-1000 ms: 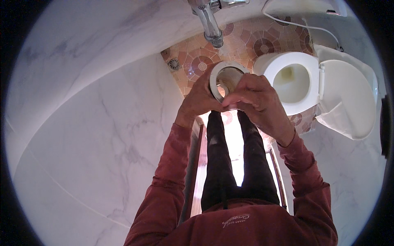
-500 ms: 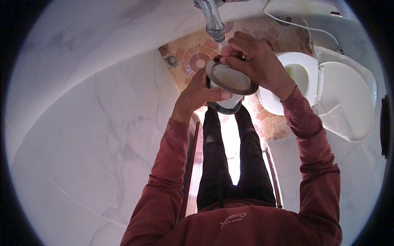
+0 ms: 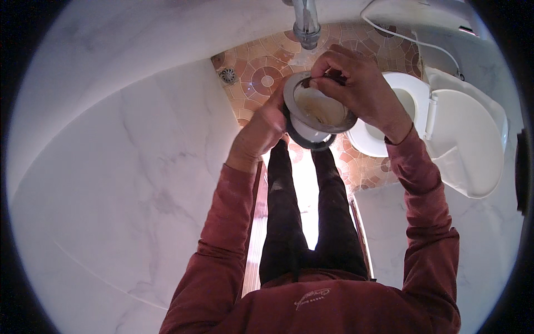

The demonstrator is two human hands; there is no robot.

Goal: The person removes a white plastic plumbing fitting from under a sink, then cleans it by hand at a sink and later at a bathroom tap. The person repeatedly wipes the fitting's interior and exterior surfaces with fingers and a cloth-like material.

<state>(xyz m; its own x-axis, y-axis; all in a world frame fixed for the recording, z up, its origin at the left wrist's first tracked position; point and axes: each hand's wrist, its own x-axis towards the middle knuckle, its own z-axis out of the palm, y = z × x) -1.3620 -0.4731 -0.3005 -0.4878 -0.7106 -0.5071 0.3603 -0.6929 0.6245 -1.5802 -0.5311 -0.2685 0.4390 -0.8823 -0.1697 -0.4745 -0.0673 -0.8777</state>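
A short, cup-like fitting (image 3: 320, 111) with a wide grey rim, a white body and a dark ring around its lower end is tilted so that its inside shows. Wet, brownish residue lies in its bowl. From its left side my left hand (image 3: 261, 132) grips it, with most of the fingers hidden behind the body. My right hand (image 3: 362, 83) reaches over the far right of the rim, thumb and fingers pinched together just inside. Something small and dark brown shows at those fingertips, too hidden to name.
A metal tap (image 3: 306, 28) hangs just beyond the fitting. To the right stands a white toilet (image 3: 367, 139) with its lid (image 3: 470, 142) raised. A round floor drain (image 3: 227, 75) sits in the patterned tiles. A white hose (image 3: 414, 37) runs along the far wall.
The fitting has shifted slightly right, away from below the tap. My right fingers have moved from the rim's far edge by the spout into the bowl's opening. My left thumb has left the front.
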